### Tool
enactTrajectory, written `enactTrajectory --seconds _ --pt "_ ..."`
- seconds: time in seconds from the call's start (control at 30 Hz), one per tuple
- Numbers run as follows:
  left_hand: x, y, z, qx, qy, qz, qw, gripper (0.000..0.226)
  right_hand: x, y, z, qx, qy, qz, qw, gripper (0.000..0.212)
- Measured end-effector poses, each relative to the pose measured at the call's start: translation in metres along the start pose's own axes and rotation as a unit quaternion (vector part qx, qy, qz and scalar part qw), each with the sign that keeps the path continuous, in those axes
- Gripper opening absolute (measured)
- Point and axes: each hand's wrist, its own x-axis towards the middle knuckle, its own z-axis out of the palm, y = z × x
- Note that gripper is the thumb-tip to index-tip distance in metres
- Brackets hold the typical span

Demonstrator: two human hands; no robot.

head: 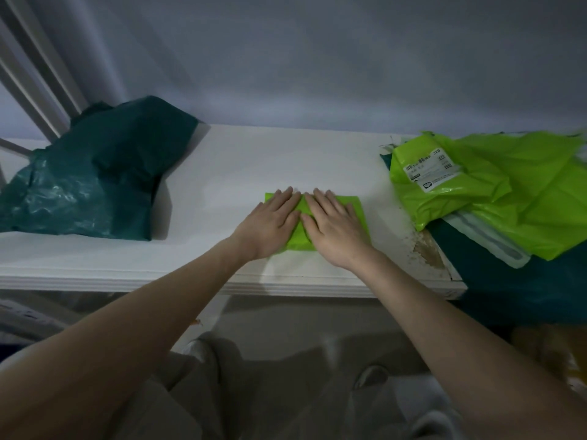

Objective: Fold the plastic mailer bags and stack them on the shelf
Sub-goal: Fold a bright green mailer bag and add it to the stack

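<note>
- Both hands lie flat, fingers straight and together, on a folded lime mailer (355, 214) at the middle of the white shelf (222, 173); the left hand (271, 223) covers its left half, the right hand (333, 230) its middle and right, forefingers nearly touching. Neither hand grips anything; the palms simply bear down.
- The step in hand appears to be flattening the fold: it would go best with palms sweeping outward from the centre to push air out and set the creases, edges kept square.
- The mailer's long axis runs left to right, parallel to the shelf's front edge.
- Unfolded lime bags (508, 192) sit to the right, a crumpled dark green bag (95, 173) to the left.
</note>
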Motion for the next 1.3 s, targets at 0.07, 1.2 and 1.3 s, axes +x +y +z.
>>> enactTrajectory --seconds 0.07,1.2,1.3 --pt "-0.001 0.000 -0.001 0.036 -0.023 0.006 0.999 0.075 0.002 0.002 0.000 -0.010 0.003 0.003 1.000 0.053" --pt "-0.048 -0.005 -0.013 0.175 -0.006 0.060 0.983 0.061 -0.031 -0.033 -0.001 -0.125 0.084 -0.092 0.984 0.049" --pt "-0.045 -0.002 -0.007 0.183 0.026 0.052 0.981 0.077 -0.029 -0.032 -0.003 -0.085 0.084 -0.093 0.988 0.050"
